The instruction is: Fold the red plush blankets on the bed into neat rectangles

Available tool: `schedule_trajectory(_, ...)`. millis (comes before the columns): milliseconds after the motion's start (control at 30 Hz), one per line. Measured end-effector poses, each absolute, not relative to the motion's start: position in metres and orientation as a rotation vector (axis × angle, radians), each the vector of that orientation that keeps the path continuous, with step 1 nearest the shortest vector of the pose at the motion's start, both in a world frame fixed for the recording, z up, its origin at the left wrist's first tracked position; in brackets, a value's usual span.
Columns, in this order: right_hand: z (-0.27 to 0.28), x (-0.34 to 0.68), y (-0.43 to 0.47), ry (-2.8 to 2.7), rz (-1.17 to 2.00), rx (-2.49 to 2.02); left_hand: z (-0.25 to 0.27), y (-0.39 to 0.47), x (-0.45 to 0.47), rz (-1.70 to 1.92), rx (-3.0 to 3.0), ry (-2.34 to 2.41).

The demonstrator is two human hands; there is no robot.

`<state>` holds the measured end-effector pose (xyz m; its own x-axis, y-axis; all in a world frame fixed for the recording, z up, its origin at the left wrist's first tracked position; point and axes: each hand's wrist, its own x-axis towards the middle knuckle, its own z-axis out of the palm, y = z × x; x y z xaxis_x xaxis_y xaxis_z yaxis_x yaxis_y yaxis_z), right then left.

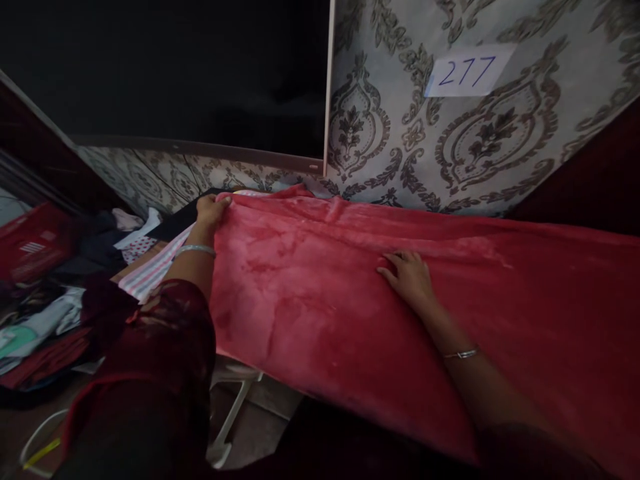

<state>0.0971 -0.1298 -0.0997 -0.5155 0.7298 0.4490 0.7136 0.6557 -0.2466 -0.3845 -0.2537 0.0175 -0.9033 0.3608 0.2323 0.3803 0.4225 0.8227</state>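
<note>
A red, plush-looking blanket (310,300) lies spread over a raised surface and runs off to the right. At its far left corner, my left hand (211,209) is closed on the edge of the fabric. My right hand (411,277) rests on the middle of the blanket with its fingers apart, pressing or lying on the cloth. Low folds run along the blanket's far side, beyond my right hand. What lies beneath the blanket is mostly hidden.
A large dark screen (170,73) hangs on the patterned wall (360,127). A paper marked 277 (467,72) is stuck there. Striped cloth (150,275) shows left of the blanket. Piled clothes (55,320) and a red bag (37,240) lie further left. A pale stand leg (233,417) shows below.
</note>
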Motion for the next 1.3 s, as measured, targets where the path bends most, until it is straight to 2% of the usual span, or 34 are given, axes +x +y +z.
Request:
schedule_trajectory(100, -0.1, 0.092, -0.123, -2.299, 0.113, -1.162, 0.02, -0.256, -0.382, -1.54, -0.709, -2.681)
schedule_trajectory(400, -0.091, 0.077, -0.115, -2.35, -0.002, -1.214, 0.02, -0.252, -0.379, -1.09, -0.771, -2.754)
schedule_trajectory(500, -0.092, 0.076, -0.117, -2.333, -0.025, -1.213, 0.017, -0.251, -0.37, -0.817, -0.886, -2.646)
schedule_trajectory(600, -0.097, 0.077, -0.118, -2.249, -0.044, -1.195, 0.011, -0.249, -0.353, -0.62, -1.376, -2.391)
schedule_trajectory(700, -0.102, 0.078, -0.117, -2.157, -0.022, -1.134, -0.004, -0.245, -0.331, -0.569, -2.028, -2.221)
schedule_trajectory(800, -0.102, 0.082, -0.118, -2.074, 0.051, -1.032, -0.024, -0.243, -0.315, -0.491, -2.321, -2.069)
schedule_trajectory(933, -0.098, 0.093, -0.121, -2.032, 0.135, -0.925, -0.037, -0.243, -0.312, -0.367, -2.3, -2.018)
schedule_trajectory(1100, -0.097, 0.106, -0.125, -2.19, 0.24, -0.834, -0.03, -0.249, -0.32, -0.34, -2.235, -2.106)
schedule_trajectory(1300, -0.1, 0.107, -0.131, -2.29, 0.127, -0.796, -0.014, -0.254, -0.325, -0.197, -2.152, -2.161)
